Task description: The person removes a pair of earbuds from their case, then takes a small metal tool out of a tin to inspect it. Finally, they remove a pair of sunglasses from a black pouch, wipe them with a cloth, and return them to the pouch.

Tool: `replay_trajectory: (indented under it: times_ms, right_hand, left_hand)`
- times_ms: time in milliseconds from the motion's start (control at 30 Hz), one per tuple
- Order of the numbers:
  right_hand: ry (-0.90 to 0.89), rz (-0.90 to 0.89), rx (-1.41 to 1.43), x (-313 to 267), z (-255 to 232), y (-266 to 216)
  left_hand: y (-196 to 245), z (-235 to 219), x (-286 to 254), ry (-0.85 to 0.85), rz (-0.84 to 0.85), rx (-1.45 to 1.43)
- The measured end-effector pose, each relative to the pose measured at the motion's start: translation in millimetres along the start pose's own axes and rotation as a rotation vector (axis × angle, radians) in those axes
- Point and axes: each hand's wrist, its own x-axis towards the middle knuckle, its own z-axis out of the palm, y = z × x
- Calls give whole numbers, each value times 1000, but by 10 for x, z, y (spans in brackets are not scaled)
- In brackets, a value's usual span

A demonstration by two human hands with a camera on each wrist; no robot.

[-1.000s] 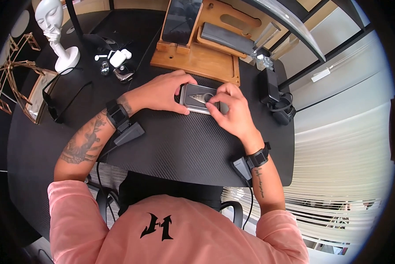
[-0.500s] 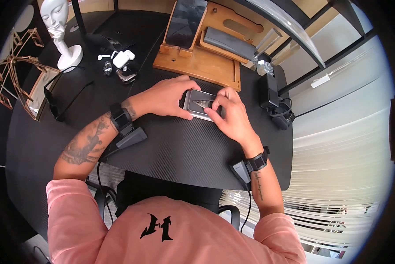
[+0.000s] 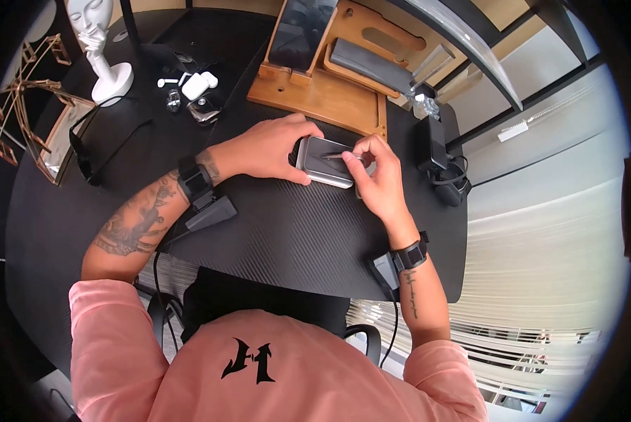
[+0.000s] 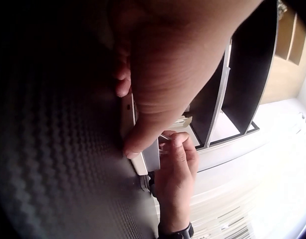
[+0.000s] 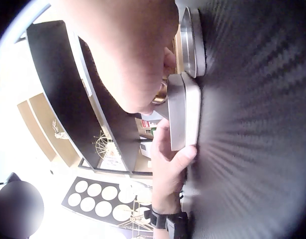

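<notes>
A small silver rectangular tin [image 3: 322, 169] with a dark top surface rests on the black desk. My left hand [image 3: 269, 151] grips its left end, thumb on the near side and fingers on the far side. Between thumb and fingertips, my right hand [image 3: 381, 176] pinches a small pointed metal tool [image 3: 335, 156]. The tool's tip points left over the tin, and my fingers hide its other end. In the right wrist view, a shallow metal lid [image 5: 195, 42] stands close beside the tin [image 5: 177, 117].
Behind the hands stands a wooden organizer [image 3: 315, 102] with a phone [image 3: 301, 35] and a grey case [image 3: 370, 62]. Sunglasses [image 3: 87, 151], earbuds [image 3: 196, 85] and a white figurine [image 3: 111, 81] are at the left. A black device [image 3: 433, 148] with a cable is at the right.
The pointed tool lay flat over the dark surface of the tin; now it shows edge-on, tilted up in my right hand's pinch. My left hand keeps its grip on the tin.
</notes>
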Motion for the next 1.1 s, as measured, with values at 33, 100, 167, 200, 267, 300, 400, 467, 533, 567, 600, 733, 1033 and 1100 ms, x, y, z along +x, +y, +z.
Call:
replay_trajectory:
  times_ms: [33,100,167,200,267,300,400,467,533,567,600,733,1033,1100]
  right_hand:
    - [9,10,-2,-4,3,28]
    - [31,73,96,-1,-3,70]
    - [43,84,142,1,17,121]
    - [44,41,140,8,22,119]
    - [29,41,169,-6,17,76]
    - [22,43,169,11,11,63]
    - [56,-69,133,20,-4,22]
    - [34,-73,123,19,-29,-29]
    - [34,-96,118,11,-28,-14]
    - [31,-118,116,15,-16,-10]
    - [24,-125,118,15,-1,-15]
    - [21,-99,146,-5,21,-15]
    - [9,-120,58,-13,50,-40]
    - [19,-109,59,-25,41,-25]
  left_hand:
    - [2,-2,5,4,0,0]
    - [26,-7,3,-15,-16,-23]
    - [31,-25,3,-9,-41,-42]
    - [27,-24,6,-7,-31,-40]
    - [10,-9,-7,-2,-29,-45]
    - [2,-8,-5,5,-22,-40]
    - [15,-15,0,-5,-20,-42]
    - [24,-4,9,-9,-23,-48]
    - [18,-12,7,-6,-22,-50]
    - [7,-17,7,4,-26,-47]
    - [-5,-11,9,5,-21,-44]
    - [-4,-7,7,5,-15,-29]
    - [0,-7,8,7,-9,-49]
    - [1,-10,7,5,-17,-57]
